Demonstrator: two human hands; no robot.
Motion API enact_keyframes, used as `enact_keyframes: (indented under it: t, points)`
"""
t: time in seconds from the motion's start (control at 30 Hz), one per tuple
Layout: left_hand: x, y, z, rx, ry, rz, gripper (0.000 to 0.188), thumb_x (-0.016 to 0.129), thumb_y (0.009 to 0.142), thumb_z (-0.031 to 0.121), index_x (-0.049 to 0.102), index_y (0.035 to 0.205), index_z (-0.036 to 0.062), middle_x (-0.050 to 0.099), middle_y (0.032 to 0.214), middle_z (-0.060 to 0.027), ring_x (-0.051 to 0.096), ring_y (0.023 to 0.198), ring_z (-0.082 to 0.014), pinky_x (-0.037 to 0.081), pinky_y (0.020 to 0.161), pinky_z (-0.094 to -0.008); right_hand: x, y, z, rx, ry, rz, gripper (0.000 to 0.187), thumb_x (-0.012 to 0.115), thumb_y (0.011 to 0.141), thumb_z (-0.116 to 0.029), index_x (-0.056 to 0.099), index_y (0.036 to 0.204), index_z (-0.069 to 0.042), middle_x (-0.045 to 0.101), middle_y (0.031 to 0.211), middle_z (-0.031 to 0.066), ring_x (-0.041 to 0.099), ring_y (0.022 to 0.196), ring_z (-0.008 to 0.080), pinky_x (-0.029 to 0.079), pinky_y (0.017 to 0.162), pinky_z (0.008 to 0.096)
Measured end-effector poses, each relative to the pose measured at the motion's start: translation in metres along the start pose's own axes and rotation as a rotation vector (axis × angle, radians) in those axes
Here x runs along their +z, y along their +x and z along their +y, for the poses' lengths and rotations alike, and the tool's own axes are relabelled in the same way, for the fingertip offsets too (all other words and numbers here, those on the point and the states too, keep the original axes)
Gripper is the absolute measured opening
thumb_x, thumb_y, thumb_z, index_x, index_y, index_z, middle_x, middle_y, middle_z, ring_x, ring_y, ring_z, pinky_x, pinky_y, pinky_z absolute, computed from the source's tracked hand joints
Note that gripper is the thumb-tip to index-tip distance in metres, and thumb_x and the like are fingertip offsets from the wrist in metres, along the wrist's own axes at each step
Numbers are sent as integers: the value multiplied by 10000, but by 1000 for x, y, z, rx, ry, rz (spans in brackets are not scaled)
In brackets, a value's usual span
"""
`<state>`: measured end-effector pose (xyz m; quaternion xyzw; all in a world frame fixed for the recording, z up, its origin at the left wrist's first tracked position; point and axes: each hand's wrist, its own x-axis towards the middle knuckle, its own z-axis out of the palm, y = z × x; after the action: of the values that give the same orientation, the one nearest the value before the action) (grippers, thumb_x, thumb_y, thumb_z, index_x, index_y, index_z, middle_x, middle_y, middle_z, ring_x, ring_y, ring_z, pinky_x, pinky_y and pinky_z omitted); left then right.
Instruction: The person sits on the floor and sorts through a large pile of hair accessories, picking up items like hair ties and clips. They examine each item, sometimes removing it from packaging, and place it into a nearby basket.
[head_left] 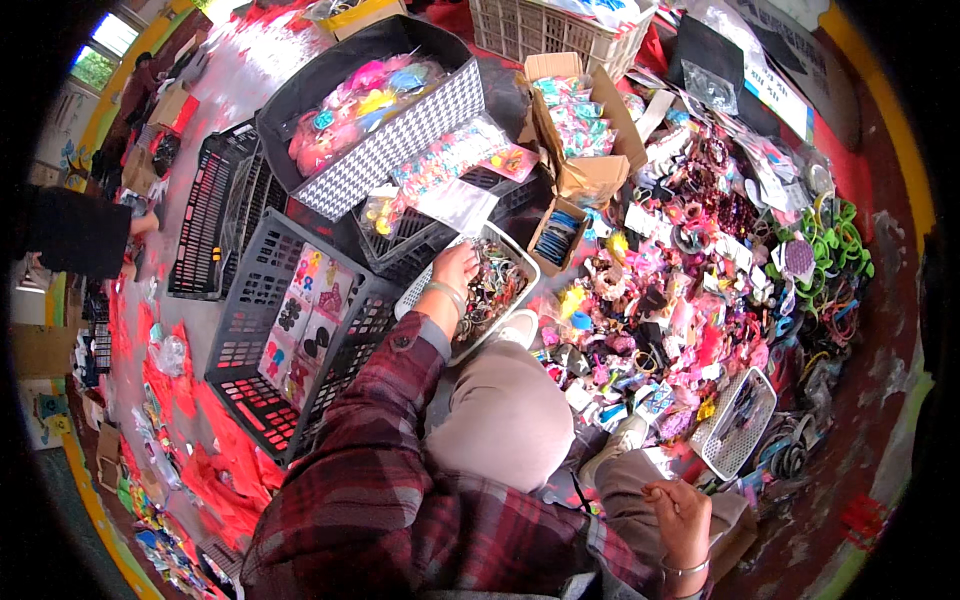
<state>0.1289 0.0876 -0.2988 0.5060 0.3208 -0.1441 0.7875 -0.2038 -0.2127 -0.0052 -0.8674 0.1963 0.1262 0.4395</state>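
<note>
My left hand is at the near-left side of a white plastic basket, its fingers bent together among the contents. Small hair accessories, dark and coloured, fill that basket; whatever the fingers grip is hidden. My right hand is curled closed above my right knee, apart from the goods, and I cannot make out anything in it. Both wrists wear bangles. A large heap of hair ties and clips spreads on the floor to the right of the basket.
A dark crate holding carded clips stands left. Beyond are a houndstooth bin of bagged goods, a cardboard box and a small carton. A second white basket lies right, near green bands. Another person's dark sleeve shows far left.
</note>
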Motion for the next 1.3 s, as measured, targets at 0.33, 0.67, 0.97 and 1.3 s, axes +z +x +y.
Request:
enact_keyframes:
  t: [0.33,0.67,0.97,1.3]
  points:
    - [-5,53,13,-119,-460,-21,143,647,793,164,533,820,83,495,725,-41,475,639,-154,440,594,-270,52,177,-43,-73,39,-351,233,534,800,-134,587,622,7,569,581,38,525,528,97,419,502,250]
    - [-3,24,24,-89,-353,-30,113,653,772,107,543,769,83,544,661,-6,508,530,-108,421,452,-192,225,358,-70,146,530,-387,292,599,800,-257,583,990,-36,603,774,26,587,633,112,442,507,226]
    - [-10,23,24,-59,-284,-167,152,626,791,145,565,909,72,599,846,-31,571,771,-156,450,661,-273,294,402,-81,144,448,-179,295,685,710,-262,607,635,13,581,533,78,554,464,149,422,446,279]
    - [6,3,27,-112,-298,-259,230,525,877,217,540,1031,46,595,964,-72,572,835,-195,471,733,-301,320,441,-25,-106,110,-213,274,493,761,-209,643,736,18,638,735,166,638,699,260,503,638,349]
